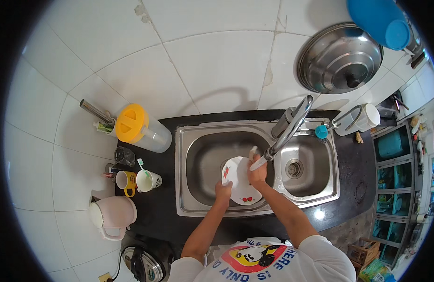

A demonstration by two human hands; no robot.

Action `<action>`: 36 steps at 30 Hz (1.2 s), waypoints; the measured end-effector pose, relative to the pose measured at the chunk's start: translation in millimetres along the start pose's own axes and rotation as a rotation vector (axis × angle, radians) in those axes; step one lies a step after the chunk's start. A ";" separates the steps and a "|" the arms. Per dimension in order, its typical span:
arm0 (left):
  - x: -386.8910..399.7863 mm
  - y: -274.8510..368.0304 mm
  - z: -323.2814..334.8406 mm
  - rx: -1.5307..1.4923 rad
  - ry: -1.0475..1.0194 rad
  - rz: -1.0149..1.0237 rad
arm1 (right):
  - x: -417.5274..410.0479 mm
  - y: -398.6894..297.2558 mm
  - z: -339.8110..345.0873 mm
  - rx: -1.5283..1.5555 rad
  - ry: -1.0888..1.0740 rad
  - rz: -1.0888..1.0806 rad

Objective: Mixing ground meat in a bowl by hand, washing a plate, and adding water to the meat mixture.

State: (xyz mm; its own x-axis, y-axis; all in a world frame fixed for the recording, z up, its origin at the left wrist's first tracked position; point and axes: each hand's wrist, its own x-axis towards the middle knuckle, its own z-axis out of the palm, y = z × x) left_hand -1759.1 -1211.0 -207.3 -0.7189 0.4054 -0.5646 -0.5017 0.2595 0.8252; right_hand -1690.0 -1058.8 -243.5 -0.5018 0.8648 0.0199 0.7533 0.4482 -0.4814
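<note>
My left hand (223, 194) grips the near left edge of a white plate (241, 181) with red strawberry prints, tilted over the large basin (202, 158) of a stainless steel sink. My right hand (258, 172) is at the plate's right edge, partly hidden by the faucet spout; a pale cloth or sponge (253, 151) shows beyond its fingers. The curved chrome faucet (289, 132) reaches over this hand, and what looks like water is at its mouth. To the right is the smaller basin (308, 176) with its drain strainer (294, 169).
Left of the sink stand a yellow-lidded pitcher (146, 128), a yellow mug (127, 181), a cup with a toothbrush (149, 180) and a pink kettle (114, 215). A teal-headed brush (321, 131) and white jug (358, 120) are at the back right. A metal lid (340, 60) hangs above.
</note>
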 end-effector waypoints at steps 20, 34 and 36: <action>-6.4 19.5 1.8 -0.159 0.198 0.252 | -57.5 -35.9 -30.2 0.072 -0.315 -0.363; -30.0 56.1 -54.6 -0.322 0.045 0.013 | -10.0 37.6 -73.5 1.141 -0.419 0.235; -28.7 51.0 -52.0 -0.418 -0.082 -0.028 | -18.2 21.8 -109.0 1.411 -0.602 0.428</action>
State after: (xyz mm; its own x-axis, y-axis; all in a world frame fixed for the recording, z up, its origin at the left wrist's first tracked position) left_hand -1789.0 -1255.0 -149.9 -0.6700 0.4763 -0.5694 -0.6845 -0.0995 0.7222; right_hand -1618.1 -1040.0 -158.9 -0.7109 0.5014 -0.4932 0.0676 -0.6493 -0.7575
